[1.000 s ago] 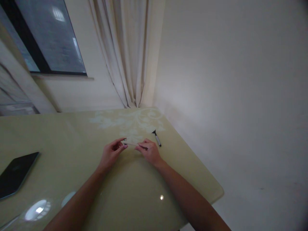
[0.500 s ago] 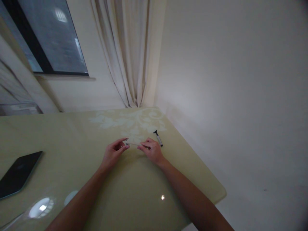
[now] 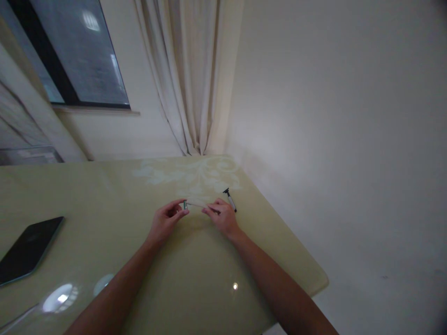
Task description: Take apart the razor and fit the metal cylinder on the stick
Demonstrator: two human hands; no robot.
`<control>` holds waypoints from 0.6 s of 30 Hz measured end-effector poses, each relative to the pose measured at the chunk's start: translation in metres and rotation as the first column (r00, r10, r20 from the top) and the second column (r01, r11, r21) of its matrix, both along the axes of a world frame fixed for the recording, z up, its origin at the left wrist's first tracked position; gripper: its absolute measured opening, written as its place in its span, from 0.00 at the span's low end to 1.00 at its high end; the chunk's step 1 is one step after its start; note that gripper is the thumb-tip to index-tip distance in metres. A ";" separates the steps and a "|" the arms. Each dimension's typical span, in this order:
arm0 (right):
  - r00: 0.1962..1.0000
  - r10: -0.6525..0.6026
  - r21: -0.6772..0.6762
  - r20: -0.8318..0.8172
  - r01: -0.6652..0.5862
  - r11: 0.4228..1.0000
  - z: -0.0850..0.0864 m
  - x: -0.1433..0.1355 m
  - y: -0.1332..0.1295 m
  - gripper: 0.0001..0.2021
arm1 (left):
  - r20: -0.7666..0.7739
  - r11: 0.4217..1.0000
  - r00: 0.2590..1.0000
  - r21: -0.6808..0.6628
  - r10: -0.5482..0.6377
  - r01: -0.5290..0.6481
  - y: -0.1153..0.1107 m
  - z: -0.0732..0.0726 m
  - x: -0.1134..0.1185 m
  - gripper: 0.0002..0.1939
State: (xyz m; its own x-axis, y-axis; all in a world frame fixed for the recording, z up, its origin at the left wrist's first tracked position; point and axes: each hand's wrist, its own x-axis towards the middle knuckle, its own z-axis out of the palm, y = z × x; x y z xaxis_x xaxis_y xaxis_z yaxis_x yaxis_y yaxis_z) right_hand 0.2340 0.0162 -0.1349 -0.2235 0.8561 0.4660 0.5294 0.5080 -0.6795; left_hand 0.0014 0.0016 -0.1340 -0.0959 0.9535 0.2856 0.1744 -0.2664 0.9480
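Note:
Above the glossy pale table, my left hand [image 3: 168,217] pinches a small green and silver piece [image 3: 185,205] between thumb and fingertips. A thin whitish strip or stick [image 3: 197,204] runs from that piece to my right hand [image 3: 222,216], whose thumb and fingers are closed on its other end. What the strip is exactly is too small to tell. Just beyond my right hand lies a razor [image 3: 231,200] with a black head and a grey and black handle.
A black tablet [image 3: 32,247] lies on the pale yellow-green table [image 3: 188,288] at the left. A white cable [image 3: 20,318] is at the lower left. Behind the table hang curtains [image 3: 195,83] beside a window [image 3: 78,51]; a wall [image 3: 331,139] borders the right side.
The small piece in my left hand now stands upright between the fingertips, with more of its green showing. The strip has risen slightly at its left end. My right hand has shifted a little right.

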 end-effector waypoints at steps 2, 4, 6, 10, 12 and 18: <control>0.999 0.042 0.003 -0.006 -0.042 0.999 0.000 0.000 0.000 0.11 | -0.007 1.000 1.000 0.004 -0.001 0.001 0.000 0.000 0.000 0.26; 0.999 0.044 -0.003 -0.005 -0.044 0.999 0.000 0.000 0.000 0.10 | -0.016 1.000 1.000 0.004 0.000 0.000 0.000 0.000 0.000 0.26; 1.000 0.000 -0.006 0.005 0.000 1.000 0.001 0.001 0.001 0.09 | -0.021 1.000 1.000 0.001 0.005 -0.005 0.000 0.000 0.000 0.27; 1.000 0.027 0.004 -0.007 -0.027 1.000 0.001 0.002 0.001 0.09 | 0.000 1.000 1.000 0.000 0.005 -0.005 -0.001 0.002 0.001 0.27; 0.999 0.051 0.002 -0.008 -0.051 0.999 0.000 0.001 0.000 0.09 | 0.006 1.000 1.000 0.000 -0.001 0.001 -0.001 0.003 0.002 0.27; 1.000 0.007 0.008 0.004 -0.007 1.000 -0.001 0.000 0.002 0.08 | -0.006 1.000 1.000 0.001 0.003 -0.003 -0.002 0.004 0.001 0.26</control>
State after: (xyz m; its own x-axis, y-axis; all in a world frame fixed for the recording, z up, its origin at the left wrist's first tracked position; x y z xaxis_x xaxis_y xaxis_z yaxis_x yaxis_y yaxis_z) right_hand 0.2344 0.0178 -0.1364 -0.2311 0.8509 0.4718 0.5288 0.5169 -0.6732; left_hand 0.0026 0.0000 -0.1304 -0.0969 0.9531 0.2868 0.1809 -0.2665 0.9467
